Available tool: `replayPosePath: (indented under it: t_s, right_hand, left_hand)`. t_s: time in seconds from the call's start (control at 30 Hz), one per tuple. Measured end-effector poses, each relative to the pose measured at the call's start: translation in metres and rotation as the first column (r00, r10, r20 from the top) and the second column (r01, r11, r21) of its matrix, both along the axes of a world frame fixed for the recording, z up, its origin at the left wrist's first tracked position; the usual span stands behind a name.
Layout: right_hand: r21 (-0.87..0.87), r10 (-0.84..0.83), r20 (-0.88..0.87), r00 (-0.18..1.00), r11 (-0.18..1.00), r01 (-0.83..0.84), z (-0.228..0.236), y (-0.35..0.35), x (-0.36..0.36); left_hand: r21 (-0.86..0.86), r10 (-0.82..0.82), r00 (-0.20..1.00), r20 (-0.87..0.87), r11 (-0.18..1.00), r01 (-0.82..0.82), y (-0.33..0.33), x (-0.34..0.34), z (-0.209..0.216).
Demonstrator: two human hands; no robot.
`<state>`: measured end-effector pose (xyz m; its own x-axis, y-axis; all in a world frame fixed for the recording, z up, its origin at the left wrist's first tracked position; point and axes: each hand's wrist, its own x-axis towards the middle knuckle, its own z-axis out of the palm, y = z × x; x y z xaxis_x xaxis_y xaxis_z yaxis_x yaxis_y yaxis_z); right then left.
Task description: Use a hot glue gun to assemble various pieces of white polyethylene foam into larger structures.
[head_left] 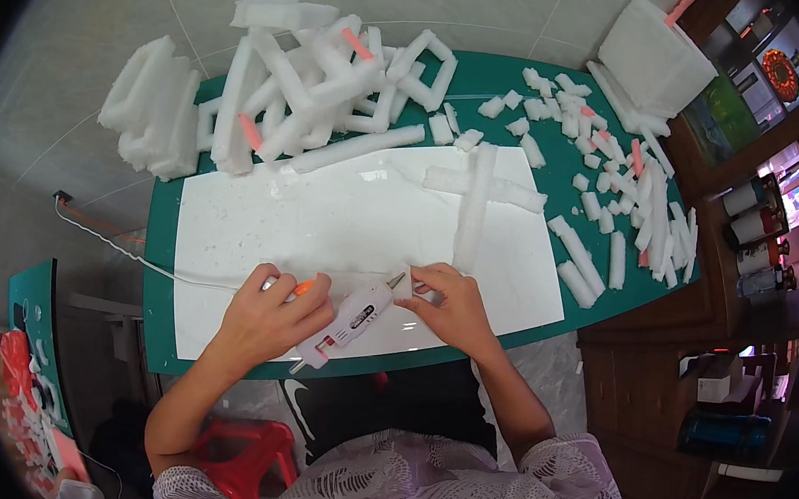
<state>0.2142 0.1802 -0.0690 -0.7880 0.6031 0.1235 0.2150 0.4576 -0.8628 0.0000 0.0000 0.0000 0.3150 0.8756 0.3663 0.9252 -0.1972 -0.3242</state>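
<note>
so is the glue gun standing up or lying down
Lying down: the glue gun is tilted low over the white sheet, gripped by the left hand, nozzle toward the right hand.

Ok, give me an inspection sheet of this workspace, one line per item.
Surface: green table with a white sheet laid over most of it.
Job's things: white glue gun; long foam strips forming a cross on the sheet.
Clutter: heap of foam strips at the far left; short foam pieces at the right; foam block at the far corner.
Hands: left hand grips the glue gun; right hand pinches a small foam piece at the nozzle.
Cables: white cord runs left off the table.
Surroundings: tiled floor, red stool, wooden shelving at the right.
</note>
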Motion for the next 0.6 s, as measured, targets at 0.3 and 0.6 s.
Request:
replayPosePath:
  t_s: [0.3,0.6]
  right_hand:
    - [0.021,-0.003,-0.030,1.000,1.000,0.004,0.0002,0.0002,-0.0003]
    - [0.031,-0.018,-0.025,1.000,0.999,0.018,0.0016,-0.0006,-0.0008]
  left_hand:
    - [-0.006,0.000,1.000,0.009,1.000,0.000,-0.0002,0.0022,0.0023]
    - [-0.017,0.001,1.000,0.014,1.000,-0.001,-0.0014,0.0035,0.0008]
